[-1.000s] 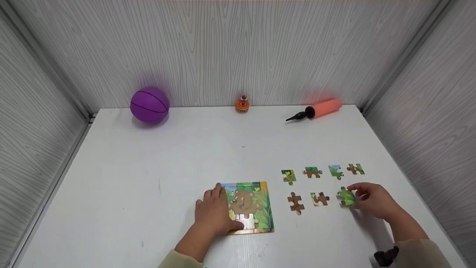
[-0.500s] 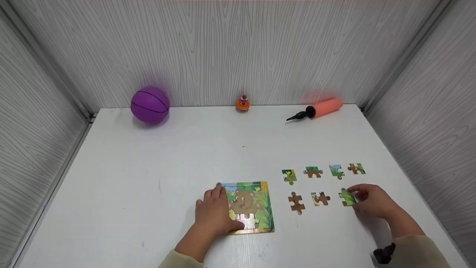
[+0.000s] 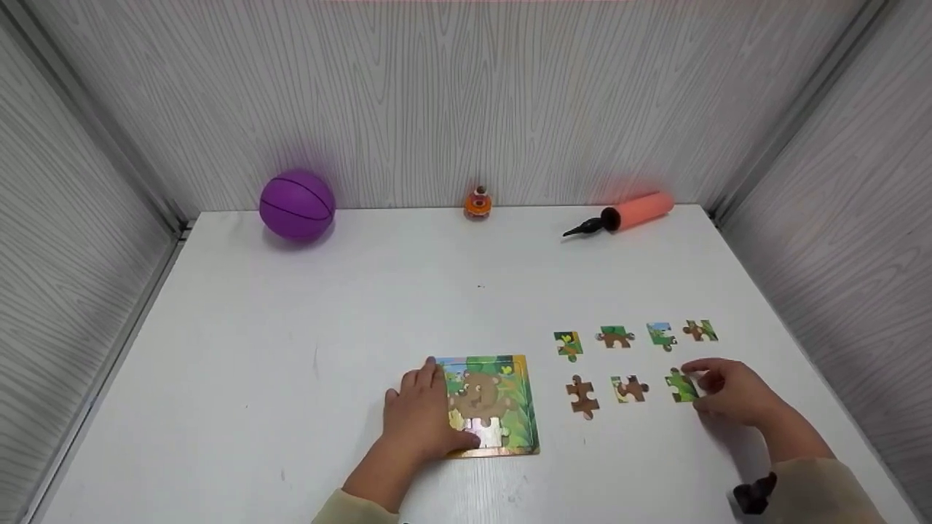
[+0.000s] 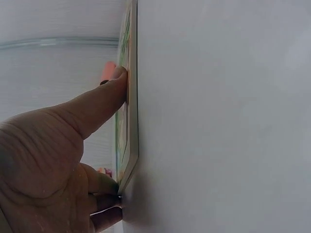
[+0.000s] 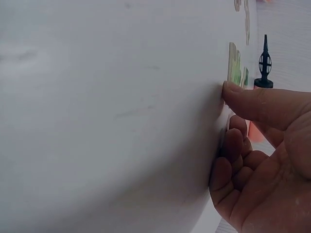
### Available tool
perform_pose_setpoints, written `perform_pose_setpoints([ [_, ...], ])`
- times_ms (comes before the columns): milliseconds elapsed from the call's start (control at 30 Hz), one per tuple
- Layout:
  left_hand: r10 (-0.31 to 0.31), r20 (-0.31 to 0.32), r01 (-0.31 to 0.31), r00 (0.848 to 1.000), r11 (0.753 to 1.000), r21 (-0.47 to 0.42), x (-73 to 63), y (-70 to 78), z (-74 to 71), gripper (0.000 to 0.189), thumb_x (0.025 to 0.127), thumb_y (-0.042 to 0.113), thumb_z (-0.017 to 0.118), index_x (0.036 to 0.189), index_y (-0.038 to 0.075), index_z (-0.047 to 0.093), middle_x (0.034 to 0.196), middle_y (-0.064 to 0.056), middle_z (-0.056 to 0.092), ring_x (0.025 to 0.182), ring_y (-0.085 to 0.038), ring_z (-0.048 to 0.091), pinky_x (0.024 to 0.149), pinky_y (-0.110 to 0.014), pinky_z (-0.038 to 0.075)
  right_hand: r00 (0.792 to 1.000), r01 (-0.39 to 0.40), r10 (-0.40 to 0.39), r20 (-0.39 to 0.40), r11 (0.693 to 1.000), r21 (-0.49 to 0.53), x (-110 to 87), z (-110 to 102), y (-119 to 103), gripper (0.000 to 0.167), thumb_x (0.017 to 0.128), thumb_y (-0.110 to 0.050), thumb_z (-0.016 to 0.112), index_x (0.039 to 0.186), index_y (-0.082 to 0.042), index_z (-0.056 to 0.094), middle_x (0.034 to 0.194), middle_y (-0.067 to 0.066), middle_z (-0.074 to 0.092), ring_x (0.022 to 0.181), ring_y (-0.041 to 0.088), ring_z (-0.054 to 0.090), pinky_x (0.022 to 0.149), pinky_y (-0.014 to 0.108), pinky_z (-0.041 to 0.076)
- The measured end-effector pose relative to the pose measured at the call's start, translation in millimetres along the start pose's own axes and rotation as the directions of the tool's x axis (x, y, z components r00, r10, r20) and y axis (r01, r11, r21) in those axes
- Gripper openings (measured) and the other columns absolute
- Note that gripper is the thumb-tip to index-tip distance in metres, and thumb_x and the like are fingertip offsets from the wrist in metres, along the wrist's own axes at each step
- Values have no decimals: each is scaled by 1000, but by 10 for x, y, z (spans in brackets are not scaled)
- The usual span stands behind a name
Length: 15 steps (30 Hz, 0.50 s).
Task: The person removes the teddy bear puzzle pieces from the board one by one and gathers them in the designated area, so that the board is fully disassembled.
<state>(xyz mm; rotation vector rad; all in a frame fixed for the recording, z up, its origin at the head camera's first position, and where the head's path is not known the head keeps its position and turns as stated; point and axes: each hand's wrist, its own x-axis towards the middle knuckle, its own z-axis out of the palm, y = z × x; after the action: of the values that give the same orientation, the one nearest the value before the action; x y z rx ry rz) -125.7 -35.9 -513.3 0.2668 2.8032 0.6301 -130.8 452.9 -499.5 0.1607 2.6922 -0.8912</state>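
Observation:
A square bear picture puzzle board (image 3: pixel 520 415) lies on the white table. My left hand (image 3: pixel 419 415) grips its left side, thumb on the front border and fingers along the far left corner. In the left wrist view the thumb (image 4: pixel 104 99) presses the board's face. At the right, my right hand (image 3: pixel 735 393) pinches a green puzzle piece (image 3: pixel 683 387) by its right side between index finger and thumb, the piece flat at table level. Beside it lie a brown-and-cream piece (image 3: pixel 628 389) and a brown piece (image 3: pixel 582 397).
A back row of loose pieces holds a yellow-green one (image 3: pixel 567 345), a brown-and-green one (image 3: pixel 616 338), a blue-green one (image 3: pixel 660 334) and another (image 3: pixel 700 330). Along the rear wall stand a purple ball (image 3: pixel 297 206), an orange toy (image 3: pixel 478 204) and a coral hand pump (image 3: pixel 641 212).
The green piece, slightly tilted and raised a second ago, has come down flat in the front row, with the right hand still at it. The left hand stays on the board.

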Motion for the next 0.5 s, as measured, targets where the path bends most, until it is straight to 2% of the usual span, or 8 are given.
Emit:
perform_pose_setpoints([
  [167, 8, 11, -8, 1000, 1000, -7, -6, -13, 2, 125, 69, 62, 93, 159, -7, 39, 168, -21, 33, 150, -40, 33, 114, -69, 30, 1000, -16, 16, -19, 1000, -2, -66, 16, -79, 65, 83, 2, 79, 143, 7, 54, 112, 22, 61, 97, 35, 58, 70, 40, 54],
  [300, 25, 23, -25, 999, 1000, -9, -6, -37, -2, 123, 72, 64, 90, 159, -6, 39, 169, -20, 32, 150, -41, 32, 113, -70, 30, 996, -1, 0, -90, 1000, -12, -174, 28, -284, 66, 86, -1, 75, 147, 7, 49, 120, 28, 60, 105, 39, 60, 74, 40, 54],
  [500, 33, 40, -32, 999, 999, -19, -14, -71, -42, 119, 75, 62, 88, 160, -5, 39, 169, -19, 31, 151, -40, 31, 112, -69, 31, 969, 140, -137, -208, 990, 3, -380, 178, -787, 56, 89, -2, 76, 143, 2, 57, 113, 18, 62, 99, 31, 61, 72, 35, 52],
])
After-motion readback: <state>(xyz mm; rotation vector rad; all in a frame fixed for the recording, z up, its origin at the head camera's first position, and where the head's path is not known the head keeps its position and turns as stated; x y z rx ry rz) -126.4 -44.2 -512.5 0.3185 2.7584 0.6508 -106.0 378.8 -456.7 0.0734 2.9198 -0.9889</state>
